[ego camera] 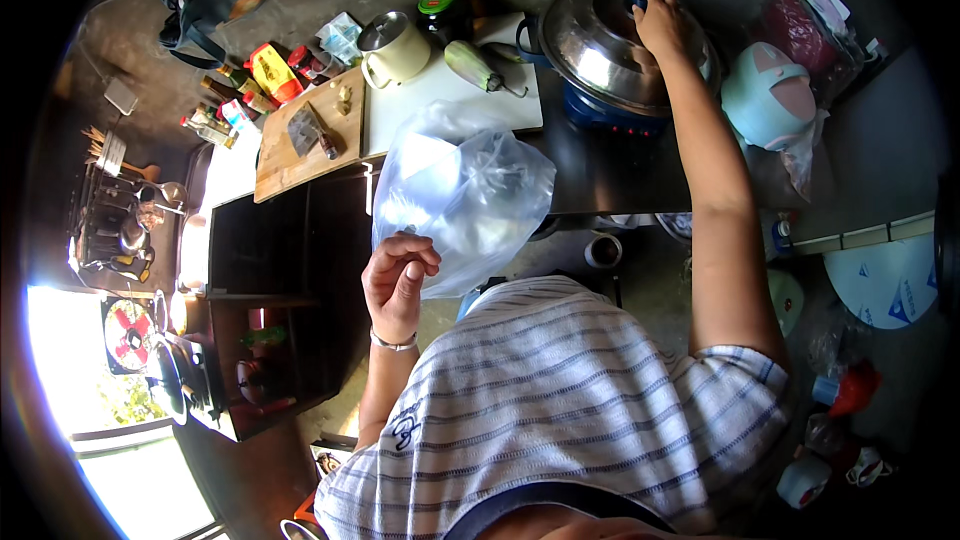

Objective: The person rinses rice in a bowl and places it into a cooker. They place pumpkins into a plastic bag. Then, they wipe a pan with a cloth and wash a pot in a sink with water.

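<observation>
My right hand (663, 21) grips the dark knob of a domed metal lid (592, 37). Under the lid, a wide pot with blue side handles sits on a blue electric cooker (611, 114) with small red lights lit. In front of my chest, my left hand (401, 274) has its fingers curled at the edge of a large clear plastic bag (480, 195). The bag looks puffed out and hangs before the counter edge. Whether the thumb and fingers pinch the bag cannot be made out.
Left of the bag, a cleaver (306, 131) and ginger pieces lie on a wooden cutting board (274, 165). Behind the bag are a pale green eggplant (471, 64), a cream jug (397, 49) and a green-lidded jar (439, 15). A light blue appliance (769, 101) stands right of the pot.
</observation>
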Motion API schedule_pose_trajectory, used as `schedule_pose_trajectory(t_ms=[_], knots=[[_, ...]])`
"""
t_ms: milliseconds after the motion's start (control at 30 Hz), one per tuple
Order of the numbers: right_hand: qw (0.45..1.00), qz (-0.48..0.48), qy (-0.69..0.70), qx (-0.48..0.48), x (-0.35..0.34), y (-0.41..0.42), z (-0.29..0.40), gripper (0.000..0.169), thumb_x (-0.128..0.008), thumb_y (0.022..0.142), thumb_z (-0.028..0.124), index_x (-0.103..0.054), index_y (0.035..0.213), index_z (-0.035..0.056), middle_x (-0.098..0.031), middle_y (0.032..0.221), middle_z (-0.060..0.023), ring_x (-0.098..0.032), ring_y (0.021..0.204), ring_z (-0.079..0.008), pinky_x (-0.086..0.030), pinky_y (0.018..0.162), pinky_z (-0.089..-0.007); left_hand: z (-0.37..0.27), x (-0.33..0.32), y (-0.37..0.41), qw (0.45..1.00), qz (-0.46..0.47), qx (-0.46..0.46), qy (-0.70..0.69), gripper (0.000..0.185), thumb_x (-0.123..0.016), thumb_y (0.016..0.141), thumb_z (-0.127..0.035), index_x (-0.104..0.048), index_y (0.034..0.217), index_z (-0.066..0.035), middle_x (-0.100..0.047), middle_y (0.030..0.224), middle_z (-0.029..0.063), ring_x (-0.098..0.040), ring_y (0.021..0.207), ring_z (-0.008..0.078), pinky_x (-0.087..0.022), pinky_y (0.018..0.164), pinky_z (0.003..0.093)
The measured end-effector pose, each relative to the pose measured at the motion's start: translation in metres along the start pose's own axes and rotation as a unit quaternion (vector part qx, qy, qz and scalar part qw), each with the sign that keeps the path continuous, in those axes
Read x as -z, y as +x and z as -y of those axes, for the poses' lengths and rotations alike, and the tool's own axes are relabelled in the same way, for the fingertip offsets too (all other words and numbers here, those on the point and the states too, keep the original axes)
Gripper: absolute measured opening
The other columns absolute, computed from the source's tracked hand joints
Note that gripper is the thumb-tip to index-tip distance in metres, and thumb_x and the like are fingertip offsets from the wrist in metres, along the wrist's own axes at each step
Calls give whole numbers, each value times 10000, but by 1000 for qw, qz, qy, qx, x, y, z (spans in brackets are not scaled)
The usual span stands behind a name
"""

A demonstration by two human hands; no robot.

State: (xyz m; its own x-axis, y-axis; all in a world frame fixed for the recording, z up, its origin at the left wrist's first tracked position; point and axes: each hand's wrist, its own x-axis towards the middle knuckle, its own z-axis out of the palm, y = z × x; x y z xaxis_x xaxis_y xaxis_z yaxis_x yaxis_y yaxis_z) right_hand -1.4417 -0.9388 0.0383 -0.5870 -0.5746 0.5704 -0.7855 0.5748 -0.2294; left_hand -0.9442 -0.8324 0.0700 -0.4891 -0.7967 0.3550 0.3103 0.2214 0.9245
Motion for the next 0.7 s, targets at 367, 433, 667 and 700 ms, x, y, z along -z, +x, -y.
schedule_pose_trajectory(t_ms=[367, 433, 667, 700], knots=[[995, -81, 35, 39, 26, -14, 16, 546, -580, 803, 298, -397, 1279, 103, -387, 1309, -135, -433, 1142, -346, -361, 944, -434, 9, -9, 10, 1000, 23, 14, -14, 321, -602, 838, -221, -548, 992, 55, -555, 807, 75, -509, 712, 123, -421, 654, 229], [977, -136, 155, 63, 76, -36, 34, 542, -594, 778, 251, -421, 1258, 69, -418, 1291, -140, -421, 1145, -343, -344, 952, -414, 5, 0, 8, 1000, 7, 13, 28, 305, -611, 835, -201, -553, 997, 50, -559, 831, 63, -517, 735, 109, -425, 674, 225], [875, -28, 439, 200, 89, -194, 57, 391, -641, 766, 155, -533, 1129, 55, -522, 1131, -123, -498, 1060, -276, -381, 906, -375, 16, 86, -15, 947, -174, 85, 255, 304, -604, 836, -140, -536, 1099, -3, -570, 970, 47, -516, 872, 99, -412, 749, 217], [868, 31, 436, 234, 80, -214, 70, 433, -662, 749, 178, -524, 1142, 61, -510, 1157, -119, -490, 1072, -274, -373, 915, -379, 22, 99, -23, 920, -175, 103, 336, 354, -612, 829, -148, -509, 1147, -31, -539, 1102, 71, -494, 987, 133, -413, 780, 242]])
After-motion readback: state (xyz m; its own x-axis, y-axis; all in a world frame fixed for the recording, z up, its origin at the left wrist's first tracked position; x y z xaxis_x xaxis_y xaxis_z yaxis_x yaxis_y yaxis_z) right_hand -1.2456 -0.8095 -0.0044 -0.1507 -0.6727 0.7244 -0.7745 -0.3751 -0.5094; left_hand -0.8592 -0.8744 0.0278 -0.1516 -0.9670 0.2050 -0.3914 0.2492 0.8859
